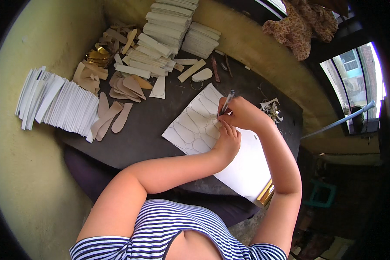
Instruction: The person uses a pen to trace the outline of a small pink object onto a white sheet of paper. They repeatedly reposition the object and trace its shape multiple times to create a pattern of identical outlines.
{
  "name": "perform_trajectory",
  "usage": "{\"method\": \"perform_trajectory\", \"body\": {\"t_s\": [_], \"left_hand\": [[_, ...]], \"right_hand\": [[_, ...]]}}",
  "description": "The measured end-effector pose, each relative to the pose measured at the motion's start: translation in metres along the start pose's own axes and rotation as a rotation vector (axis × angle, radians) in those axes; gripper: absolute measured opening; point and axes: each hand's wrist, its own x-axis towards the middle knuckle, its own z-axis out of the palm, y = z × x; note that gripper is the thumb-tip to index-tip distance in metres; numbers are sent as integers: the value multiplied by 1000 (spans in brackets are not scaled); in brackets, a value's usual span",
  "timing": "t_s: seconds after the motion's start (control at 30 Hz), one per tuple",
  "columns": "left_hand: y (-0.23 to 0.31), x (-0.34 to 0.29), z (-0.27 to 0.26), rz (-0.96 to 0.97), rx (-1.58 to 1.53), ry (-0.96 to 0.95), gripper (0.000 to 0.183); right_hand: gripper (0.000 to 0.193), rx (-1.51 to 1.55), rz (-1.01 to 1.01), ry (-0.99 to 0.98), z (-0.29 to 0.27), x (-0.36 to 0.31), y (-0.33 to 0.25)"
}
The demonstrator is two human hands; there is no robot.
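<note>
A white sheet [242, 167] lies slantwise on the dark table, its far part covered with drawn oval and sole-like outlines. My right hand [243, 113] grips a pen [228, 102], whose tip meets the sheet among the outlines. Just nearer to me, my left hand [228, 141] presses bent, closed fingertips onto the paper beside the pen tip. Whether a small pattern piece lies under those fingers I cannot make out. At its near right end the sheet curls up into a roll with a gold underside [265, 193].
White strips [65, 102] stand packed at the left, beside beige sole-shaped pieces [128, 86]. Tall stacks of white pieces [169, 26] rise at the back. Scraps [271, 110] lie at the right edge of the dark table [138, 141]. Yellowish walls close in behind and left.
</note>
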Motion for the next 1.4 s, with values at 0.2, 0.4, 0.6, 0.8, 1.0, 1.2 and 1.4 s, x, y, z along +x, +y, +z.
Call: {"method": "perform_trajectory", "body": {"t_s": [0.2,0.4,0.6,0.8,1.0,1.2,1.4], "left_hand": [[-6,0,0,34,-65,43,33],[-9,0,-3,43,-38,45,32],[-7,1,-2,34,-61,23,32],[-6,0,-2,37,-62,33,32],[-7,1,0,34,-49,47,29],[-7,2,-3,59,-48,1,29],[-9,1,-2,31,-14,14,30]], "right_hand": [[25,-197,74,-152,-9,12,-20],[26,-274,98,-189,-12,16,-27],[26,-291,51,-187,-11,20,-28],[26,-345,11,-166,-5,25,-27],[25,-330,50,-171,-8,23,-31],[23,-319,22,-158,-5,19,-26],[21,-305,37,-125,-4,17,-25]]}}
